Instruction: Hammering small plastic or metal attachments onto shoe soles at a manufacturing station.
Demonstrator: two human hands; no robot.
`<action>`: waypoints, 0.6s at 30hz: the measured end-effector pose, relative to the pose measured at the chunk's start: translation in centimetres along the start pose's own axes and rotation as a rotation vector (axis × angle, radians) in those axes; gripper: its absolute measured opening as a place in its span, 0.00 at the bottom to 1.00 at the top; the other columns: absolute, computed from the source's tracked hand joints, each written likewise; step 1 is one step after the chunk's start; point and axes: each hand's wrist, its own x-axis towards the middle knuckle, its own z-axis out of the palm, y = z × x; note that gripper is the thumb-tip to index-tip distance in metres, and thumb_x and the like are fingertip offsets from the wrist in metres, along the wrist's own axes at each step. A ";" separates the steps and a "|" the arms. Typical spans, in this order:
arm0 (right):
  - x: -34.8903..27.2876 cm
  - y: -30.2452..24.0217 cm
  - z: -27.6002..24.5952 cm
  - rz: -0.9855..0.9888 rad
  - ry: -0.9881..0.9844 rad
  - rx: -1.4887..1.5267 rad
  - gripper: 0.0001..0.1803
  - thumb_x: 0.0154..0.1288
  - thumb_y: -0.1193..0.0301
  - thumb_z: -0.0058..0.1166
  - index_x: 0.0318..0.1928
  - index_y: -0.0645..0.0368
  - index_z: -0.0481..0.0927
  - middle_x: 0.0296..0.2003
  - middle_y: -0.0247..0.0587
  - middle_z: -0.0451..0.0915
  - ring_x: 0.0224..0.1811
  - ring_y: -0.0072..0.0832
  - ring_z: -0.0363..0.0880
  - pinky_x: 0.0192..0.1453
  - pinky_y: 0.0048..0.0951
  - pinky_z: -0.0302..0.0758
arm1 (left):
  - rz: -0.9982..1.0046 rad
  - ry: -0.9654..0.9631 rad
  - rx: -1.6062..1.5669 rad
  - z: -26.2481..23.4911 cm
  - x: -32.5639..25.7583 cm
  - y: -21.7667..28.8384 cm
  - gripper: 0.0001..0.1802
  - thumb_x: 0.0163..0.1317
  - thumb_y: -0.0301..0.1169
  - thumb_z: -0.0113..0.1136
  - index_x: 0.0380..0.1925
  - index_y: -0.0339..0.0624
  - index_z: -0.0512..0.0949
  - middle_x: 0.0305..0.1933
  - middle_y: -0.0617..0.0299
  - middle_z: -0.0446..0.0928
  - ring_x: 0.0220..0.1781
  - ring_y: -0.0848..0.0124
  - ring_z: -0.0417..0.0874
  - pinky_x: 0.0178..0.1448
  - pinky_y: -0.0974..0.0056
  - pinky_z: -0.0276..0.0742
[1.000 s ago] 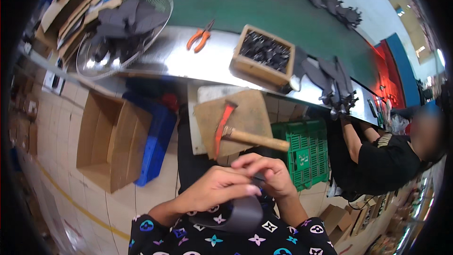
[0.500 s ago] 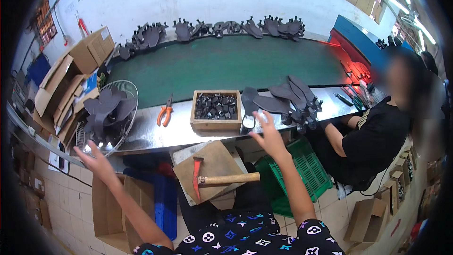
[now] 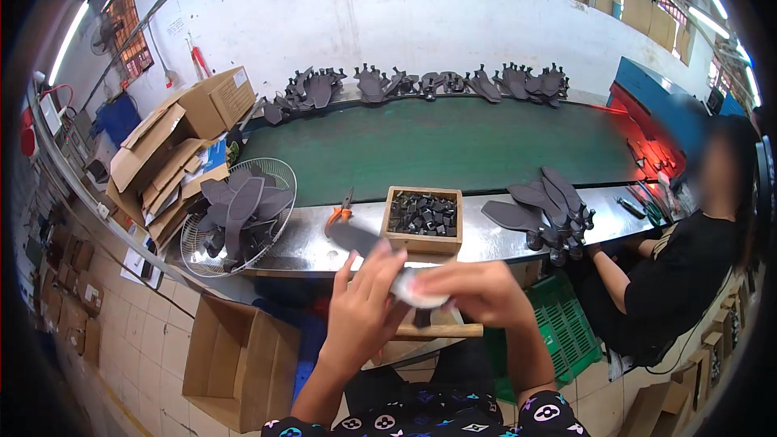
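Note:
Between my hands, above the work block, is a dark shoe sole (image 3: 354,237) with a heel at its near end. My left hand (image 3: 363,311) closes around its side. My right hand (image 3: 481,290) grips the heel end, where a pale round surface shows between the fingers. Beneath them lies a hammer with a wooden handle (image 3: 445,330); my hands cover its head. Just beyond stands a wooden box (image 3: 422,244) filled with small black pieces (image 3: 423,214). Orange-handled pliers (image 3: 340,214) rest to its left.
On the left a wire basket (image 3: 287,222) holds several soles. More heeled soles (image 3: 542,202) lie right of the box, near a seated person (image 3: 676,275). A green conveyor belt (image 3: 429,142) runs behind the metal bench. Below are a cardboard box (image 3: 235,356) and a green crate (image 3: 558,328).
My hands were apart and raised; now they meet in front of me. The sole nearest the wooden box has left the bench and is in them. The whole view has shifted.

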 end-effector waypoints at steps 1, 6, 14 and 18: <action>0.0 0.1 0.2 -0.073 -0.102 0.166 0.23 0.65 0.73 0.65 0.61 0.62 0.81 0.59 0.53 0.82 0.62 0.44 0.82 0.61 0.37 0.81 | 0.011 -0.020 -0.040 -1.1 0.0 0.3 0.29 0.55 0.30 0.73 0.58 0.40 0.78 0.57 0.53 0.82 0.59 0.53 0.83 0.65 0.52 0.73; -5.0 5.0 7.8 0.139 0.139 -0.456 0.56 0.59 0.58 0.72 0.79 0.58 0.51 0.77 0.58 0.52 0.65 0.46 0.76 0.68 0.46 0.74 | -0.631 0.064 -0.825 -1.7 -3.2 1.7 0.21 0.73 0.32 0.64 0.61 0.36 0.72 0.42 0.60 0.84 0.41 0.76 0.82 0.49 0.71 0.76; -23.3 7.4 11.1 0.683 0.245 -0.719 0.21 0.51 0.74 0.67 0.48 0.60 0.82 0.36 0.46 0.86 0.37 0.41 0.87 0.39 0.37 0.83 | -0.783 -0.026 -0.606 10.2 -7.3 -3.7 0.21 0.77 0.35 0.53 0.63 0.33 0.71 0.52 0.48 0.79 0.54 0.58 0.79 0.62 0.55 0.71; -28.2 4.5 12.5 0.947 0.472 -0.413 0.09 0.60 0.72 0.66 0.40 0.63 0.85 0.23 0.44 0.84 0.27 0.41 0.87 0.33 0.34 0.80 | -0.615 -0.086 -0.043 13.9 -8.1 -5.1 0.25 0.75 0.40 0.52 0.63 0.32 0.71 0.58 0.44 0.76 0.64 0.47 0.70 0.64 0.44 0.61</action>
